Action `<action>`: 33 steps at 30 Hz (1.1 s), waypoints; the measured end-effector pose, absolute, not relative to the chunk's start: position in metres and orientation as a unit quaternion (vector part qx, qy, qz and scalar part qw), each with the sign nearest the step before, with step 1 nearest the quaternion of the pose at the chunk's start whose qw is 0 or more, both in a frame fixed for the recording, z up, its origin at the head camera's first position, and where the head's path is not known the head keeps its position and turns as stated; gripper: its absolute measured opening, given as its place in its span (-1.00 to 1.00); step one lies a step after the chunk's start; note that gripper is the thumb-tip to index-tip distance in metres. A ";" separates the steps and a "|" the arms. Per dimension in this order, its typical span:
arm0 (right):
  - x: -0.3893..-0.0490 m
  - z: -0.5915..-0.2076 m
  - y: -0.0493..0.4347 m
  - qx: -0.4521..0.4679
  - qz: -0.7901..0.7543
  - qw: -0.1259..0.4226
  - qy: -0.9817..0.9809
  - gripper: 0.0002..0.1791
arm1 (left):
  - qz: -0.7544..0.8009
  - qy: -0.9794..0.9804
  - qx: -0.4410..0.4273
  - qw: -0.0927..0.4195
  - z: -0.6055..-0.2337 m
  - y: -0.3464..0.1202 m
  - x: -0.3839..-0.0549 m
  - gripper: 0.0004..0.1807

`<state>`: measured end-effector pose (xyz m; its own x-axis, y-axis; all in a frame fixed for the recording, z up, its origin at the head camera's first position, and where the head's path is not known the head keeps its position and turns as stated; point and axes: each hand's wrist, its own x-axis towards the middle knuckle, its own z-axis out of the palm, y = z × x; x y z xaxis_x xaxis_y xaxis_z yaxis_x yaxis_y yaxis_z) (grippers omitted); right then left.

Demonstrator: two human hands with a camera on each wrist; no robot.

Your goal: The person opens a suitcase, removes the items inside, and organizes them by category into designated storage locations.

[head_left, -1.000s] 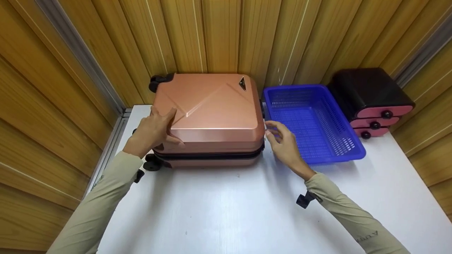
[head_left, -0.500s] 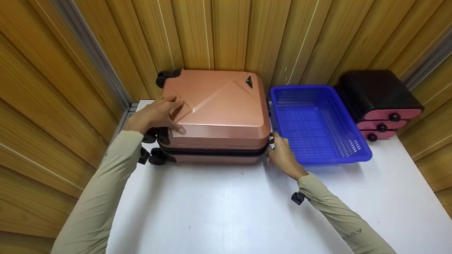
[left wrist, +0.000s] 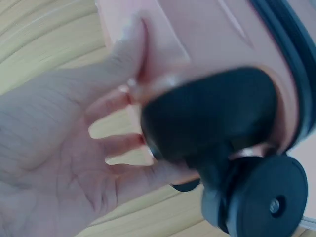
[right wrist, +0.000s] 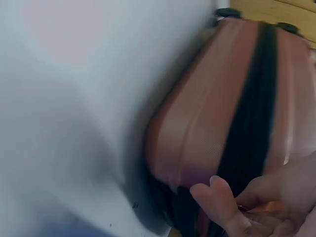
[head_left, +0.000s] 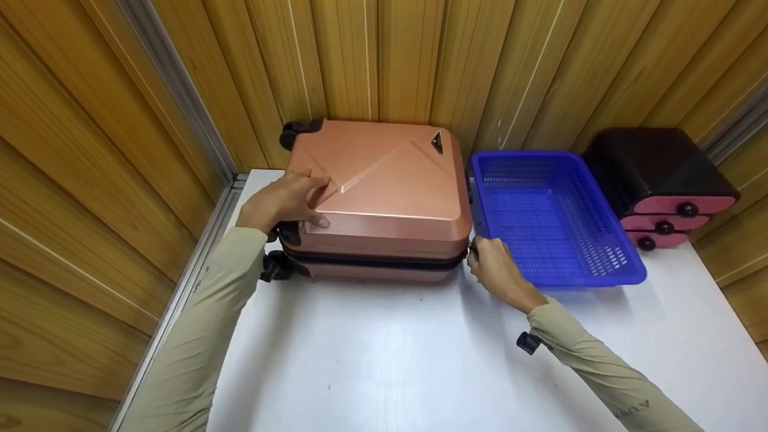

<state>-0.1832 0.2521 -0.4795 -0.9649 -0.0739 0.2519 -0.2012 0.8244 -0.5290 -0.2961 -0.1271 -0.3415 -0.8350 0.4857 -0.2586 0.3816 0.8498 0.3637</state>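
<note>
A rose-gold hard-shell suitcase (head_left: 384, 174) lies flat with its lid up, its black zipper band (head_left: 372, 262) running along the near side. My left hand (head_left: 282, 201) rests on its near left corner, fingers over the top and thumb against the front edge. In the left wrist view, that hand is beside a black corner guard (left wrist: 207, 118) and a black wheel (left wrist: 266, 202). At the near right corner my right hand (head_left: 498, 270) pinches a small zipper pull (right wrist: 242, 208) between thumb and curled fingers; most of the pull is hidden by them.
Close to the suitcase's right side stands a blue plastic basket (head_left: 555, 279) with perforated walls. Right of it is a black box with pink drawers (head_left: 666, 162). Wood-panelled walls (head_left: 402, 60) rise behind and beside the white table (head_left: 372, 348).
My right hand has gone from loose fingers beside the suitcase to pinching the zipper pull at its corner. The left hand's fingers have settled on the lid corner. The head view has shifted slightly.
</note>
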 end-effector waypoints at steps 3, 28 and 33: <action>-0.167 -0.480 0.250 0.090 0.322 0.069 -0.940 -0.77 | 0.150 0.946 0.221 0.186 -0.346 -0.131 -0.287 0.04; -0.136 -0.487 0.192 0.211 0.423 0.013 -0.881 -0.86 | 0.129 0.946 0.243 0.170 -0.341 -0.103 -0.295 0.06; -0.146 -0.490 0.183 0.240 0.450 -0.007 -0.860 -0.94 | 0.124 0.949 0.247 0.154 -0.345 -0.105 -0.295 0.05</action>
<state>-0.1460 0.1828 -0.4897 -0.8843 -0.4195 0.2049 -0.4076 0.4798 -0.7769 -0.2950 -0.1047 -0.3446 -0.8303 0.5068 -0.2316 0.4302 0.8472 0.3116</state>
